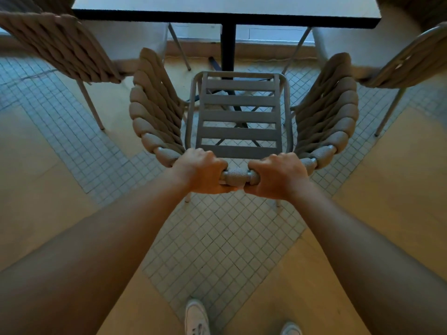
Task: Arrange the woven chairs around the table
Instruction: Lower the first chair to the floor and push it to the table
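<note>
A woven chair (238, 117) with a slatted grey seat and thick beige rope wrapped round its curved back stands in front of me, facing the table (225, 6). My left hand (200, 171) and my right hand (278, 176) both grip the top rail of its back, side by side. The seat's front edge lies just short of the table's dark near edge, in line with the black pedestal leg (228, 47). Two more woven chairs flank it: one at the left (58, 47), one at the right (406, 66).
The floor has small white mosaic tiles (217, 238) between tan panels. A low wall or window sill runs behind the table. My white shoes (196, 317) show at the bottom edge.
</note>
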Tool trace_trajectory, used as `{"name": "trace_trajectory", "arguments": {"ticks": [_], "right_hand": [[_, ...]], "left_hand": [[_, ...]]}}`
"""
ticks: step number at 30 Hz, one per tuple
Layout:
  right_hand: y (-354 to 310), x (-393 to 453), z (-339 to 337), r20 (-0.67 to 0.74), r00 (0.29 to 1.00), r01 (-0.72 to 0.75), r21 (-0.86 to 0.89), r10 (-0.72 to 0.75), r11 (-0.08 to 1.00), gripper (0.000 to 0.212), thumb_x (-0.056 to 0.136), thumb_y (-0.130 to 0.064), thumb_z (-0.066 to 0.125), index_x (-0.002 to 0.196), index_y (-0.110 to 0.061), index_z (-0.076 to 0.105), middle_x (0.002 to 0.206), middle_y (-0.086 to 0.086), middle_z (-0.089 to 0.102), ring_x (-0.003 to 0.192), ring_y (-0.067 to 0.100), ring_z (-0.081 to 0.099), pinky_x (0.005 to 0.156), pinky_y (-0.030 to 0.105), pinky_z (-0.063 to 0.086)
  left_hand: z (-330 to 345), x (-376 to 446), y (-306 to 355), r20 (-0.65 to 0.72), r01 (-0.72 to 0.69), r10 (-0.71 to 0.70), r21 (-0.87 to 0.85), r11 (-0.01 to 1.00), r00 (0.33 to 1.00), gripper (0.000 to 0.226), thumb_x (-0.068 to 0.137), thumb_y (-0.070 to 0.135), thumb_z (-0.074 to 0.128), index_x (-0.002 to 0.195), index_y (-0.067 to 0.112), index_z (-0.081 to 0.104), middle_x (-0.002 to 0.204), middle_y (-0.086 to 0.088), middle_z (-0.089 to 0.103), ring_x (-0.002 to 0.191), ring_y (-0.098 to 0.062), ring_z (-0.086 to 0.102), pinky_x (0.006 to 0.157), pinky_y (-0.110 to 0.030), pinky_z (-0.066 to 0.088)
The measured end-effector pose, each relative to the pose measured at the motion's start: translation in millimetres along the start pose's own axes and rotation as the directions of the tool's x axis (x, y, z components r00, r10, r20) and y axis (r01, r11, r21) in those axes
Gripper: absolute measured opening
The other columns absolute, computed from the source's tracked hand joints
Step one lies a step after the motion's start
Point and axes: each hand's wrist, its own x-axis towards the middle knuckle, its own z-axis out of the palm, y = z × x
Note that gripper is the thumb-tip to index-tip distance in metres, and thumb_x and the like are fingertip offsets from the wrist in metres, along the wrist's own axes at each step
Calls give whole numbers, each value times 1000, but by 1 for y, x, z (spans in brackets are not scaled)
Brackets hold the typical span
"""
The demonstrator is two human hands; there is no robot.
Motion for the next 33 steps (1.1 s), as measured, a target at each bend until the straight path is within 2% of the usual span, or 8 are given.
{"name": "trace_trajectory", "arguments": {"ticks": [7, 19, 22, 24, 26, 28, 31, 33], "right_hand": [[13, 20, -9, 14, 999, -35, 7, 35, 999, 62, 75, -78, 22, 88, -31, 61, 71, -11, 63, 62, 17, 63, 67, 33, 51], [33, 27, -6, -65, 997, 50, 84, -45, 995, 49, 90, -72, 34, 88, -31, 59, 68, -11, 62, 56, 15, 58, 58, 28, 38], [18, 22, 4, -290, 943, -105, 212, 165, 972, 45, 100, -55, 36, 98, -24, 69, 95, -2, 75, 97, 21, 70, 99, 44, 46], [0, 23, 13, -420, 804, -341, 257, 422, 904, 41, 100, -47, 42, 119, -22, 69, 139, 5, 63, 141, 26, 46, 124, 52, 14], [-18, 25, 15, -384, 624, -529, 434, 681, 729, 56, 92, -47, 52, 145, -27, 49, 167, 11, 24, 156, 31, 14, 125, 53, -2], [-30, 29, 13, -264, 433, -581, 649, 862, 491, 89, 84, -45, 63, 160, -32, 19, 171, 12, -3, 157, 32, 1, 124, 55, -6], [-28, 41, 8, -37, 195, -569, 810, 980, 144, 118, 81, -32, 77, 160, -37, -11, 169, 8, -22, 157, 33, -1, 120, 69, -3], [-18, 49, 4, 177, 39, -495, 859, 984, -135, 124, 82, -21, 79, 157, -43, -16, 168, 6, -24, 156, 36, -2, 117, 73, 16]], "left_hand": [[-6, 17, -12, -96, 10, -14, -36, 999, 995, 99, 64, 101, -3, 81, 29, 63, 57, 14, 51, 49, -4, 52, 47, -23, 43], [-21, 26, -14, -38, 102, -104, -58, 993, 994, 101, 59, 101, -3, 81, 27, 62, 60, 11, 54, 53, -10, 58, 53, -25, 47], [-19, 17, -7, -86, 139, -150, -121, 983, 985, 93, 68, 102, 5, 81, 29, 61, 66, 11, 59, 59, -14, 62, 64, -32, 53], [-11, 12, 7, -190, 229, -264, -191, 955, 946, 80, 85, 91, 15, 95, 30, 67, 87, 8, 70, 90, -18, 69, 94, -42, 48], [-1, 11, 23, -297, 444, -521, -290, 848, 800, 67, 97, 75, 21, 123, 30, 63, 133, 2, 64, 138, -21, 46, 122, -50, 15], [5, 16, 38, -288, 615, -779, -488, 620, 557, 63, 97, 59, 42, 150, 24, 38, 165, -3, 24, 155, -25, 5, 124, -52, -4], [-1, 31, 48, -45, 562, -973, -810, 170, 228, 100, 89, 29, 66, 160, 24, -5, 168, -4, -20, 152, -34, -22, 122, -61, -4], [-7, 41, 46, 160, 425, -985, -897, -118, 64, 114, 88, 13, 70, 157, 30, -19, 164, -3, -31, 150, -39, -23, 119, -67, 10]]}}
